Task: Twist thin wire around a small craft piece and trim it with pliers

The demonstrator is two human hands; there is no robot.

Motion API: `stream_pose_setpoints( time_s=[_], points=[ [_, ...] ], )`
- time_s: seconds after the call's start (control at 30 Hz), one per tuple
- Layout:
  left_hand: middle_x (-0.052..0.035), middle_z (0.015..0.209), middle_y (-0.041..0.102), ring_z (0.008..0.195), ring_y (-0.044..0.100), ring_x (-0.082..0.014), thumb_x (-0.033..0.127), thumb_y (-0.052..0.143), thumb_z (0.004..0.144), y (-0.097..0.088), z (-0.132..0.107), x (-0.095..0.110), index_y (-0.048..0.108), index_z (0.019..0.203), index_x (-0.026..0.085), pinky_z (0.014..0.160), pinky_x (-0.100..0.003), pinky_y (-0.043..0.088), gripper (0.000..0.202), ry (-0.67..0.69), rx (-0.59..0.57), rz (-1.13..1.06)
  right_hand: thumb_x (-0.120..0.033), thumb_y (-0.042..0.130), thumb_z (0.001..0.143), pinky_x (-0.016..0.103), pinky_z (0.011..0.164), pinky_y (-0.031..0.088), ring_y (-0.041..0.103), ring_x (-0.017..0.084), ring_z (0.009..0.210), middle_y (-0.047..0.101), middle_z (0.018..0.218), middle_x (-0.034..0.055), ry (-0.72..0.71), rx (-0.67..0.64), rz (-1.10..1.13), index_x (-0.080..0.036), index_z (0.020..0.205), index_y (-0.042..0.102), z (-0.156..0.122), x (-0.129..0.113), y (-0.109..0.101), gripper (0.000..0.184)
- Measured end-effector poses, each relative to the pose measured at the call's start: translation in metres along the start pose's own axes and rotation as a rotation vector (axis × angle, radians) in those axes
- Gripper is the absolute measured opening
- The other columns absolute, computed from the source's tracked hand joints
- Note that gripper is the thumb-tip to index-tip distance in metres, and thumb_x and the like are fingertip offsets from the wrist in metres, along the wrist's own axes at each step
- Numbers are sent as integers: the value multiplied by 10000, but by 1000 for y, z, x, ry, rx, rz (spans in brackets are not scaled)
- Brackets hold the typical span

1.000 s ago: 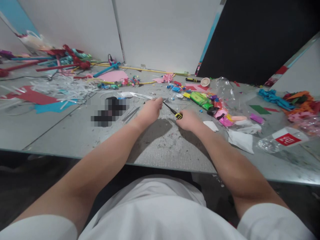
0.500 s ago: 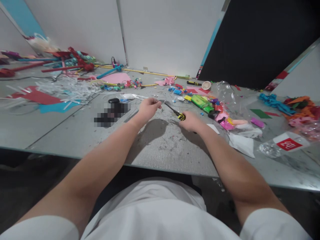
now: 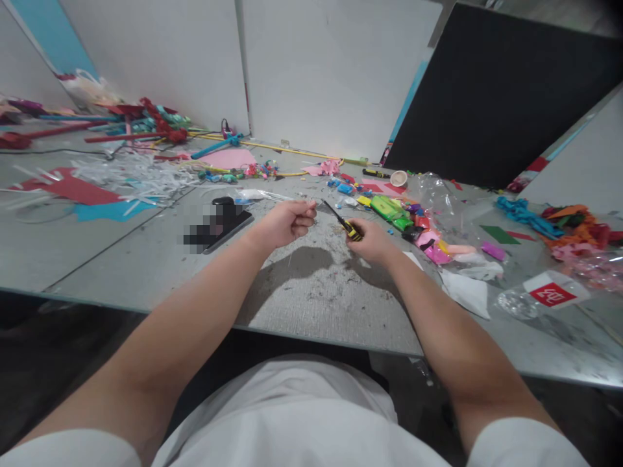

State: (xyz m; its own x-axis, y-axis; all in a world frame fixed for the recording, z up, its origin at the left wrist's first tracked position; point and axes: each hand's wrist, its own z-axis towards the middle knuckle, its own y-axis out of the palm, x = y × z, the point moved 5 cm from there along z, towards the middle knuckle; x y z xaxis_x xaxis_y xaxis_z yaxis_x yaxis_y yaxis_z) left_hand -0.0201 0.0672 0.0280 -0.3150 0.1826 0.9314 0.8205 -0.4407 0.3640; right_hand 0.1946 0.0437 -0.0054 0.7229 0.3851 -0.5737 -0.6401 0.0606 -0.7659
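My right hand (image 3: 368,240) is closed around the yellow-and-black handle of a utility knife (image 3: 349,228). Its long dark blade is extended, slanting up and left toward my other hand. Thumb and fingertips pinched together, my left hand (image 3: 289,224) is just left of the blade tip. Whatever is between those fingertips is too small to make out. Both hands are raised over the grey tabletop (image 3: 321,298), casting shadows on it. Dark crumbs and scraps lie scattered beneath them.
A phone (image 3: 228,230), partly pixelated, lies left with a black case (image 3: 222,201) beside it. Shredded white paper (image 3: 131,170) is farther left. Colourful clay packets (image 3: 389,209) and a clear plastic bottle (image 3: 545,295) lie right. Another utility knife (image 3: 376,173) is at the back.
My left hand has turned so its curled fingers show more, and it sits slightly lower. The knife in my right hand keeps nearly the same slant. The view has shifted a little.
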Motion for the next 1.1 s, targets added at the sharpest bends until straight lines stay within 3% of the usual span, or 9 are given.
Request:
stream_pose_setpoints(
  time_s=[0.27,0.47,0.6,0.73,0.9,1.0,1.1],
  points=[
    [35,653,448,477,255,-51,254,844,763,5,-1,-1,541,727,195,435,-212,116,310,73,61,136,-245,630,784,283,745,471,628,200,817,707,862,28,44,21,-27,-186,992,720,-2,-9,-4,233],
    [12,656,525,546,379,-111,240,754,879,-4,3,3,594,708,200,516,-257,259,238,298,215,430,-221,652,789,286,710,422,630,198,797,718,844,33,130,21,-111,-183,927,726,-3,-14,-3,161],
    [10,645,562,640,427,-151,108,740,830,-8,3,7,625,694,205,631,-284,310,203,463,278,628,-226,664,812,287,674,386,619,195,765,722,821,32,183,4,-173,-198,890,729,-5,-20,0,106],
    [14,637,543,684,445,-175,80,761,768,-3,-2,9,645,708,216,684,-301,322,189,539,290,721,-260,676,841,297,651,378,624,213,758,739,828,57,226,0,-230,-204,852,712,-7,-22,4,67],
    [0,645,561,699,477,-179,135,771,790,-5,-4,10,644,713,213,658,-294,337,168,509,376,657,-327,714,869,328,749,467,696,284,928,781,1060,141,271,41,-301,-191,1080,711,-6,-17,5,251],
    [13,615,527,584,412,-137,190,741,854,-11,0,9,585,695,210,561,-273,290,224,407,422,526,-375,747,874,370,850,507,703,328,1055,759,1184,188,300,53,-345,-171,1184,689,-4,-6,3,376],
    [27,617,509,486,324,-90,247,741,882,-12,3,6,538,706,209,476,-246,215,271,287,390,364,-445,794,855,424,939,520,686,369,1139,740,1210,228,344,51,-371,-134,1187,691,-3,10,2,466]
  ],
)
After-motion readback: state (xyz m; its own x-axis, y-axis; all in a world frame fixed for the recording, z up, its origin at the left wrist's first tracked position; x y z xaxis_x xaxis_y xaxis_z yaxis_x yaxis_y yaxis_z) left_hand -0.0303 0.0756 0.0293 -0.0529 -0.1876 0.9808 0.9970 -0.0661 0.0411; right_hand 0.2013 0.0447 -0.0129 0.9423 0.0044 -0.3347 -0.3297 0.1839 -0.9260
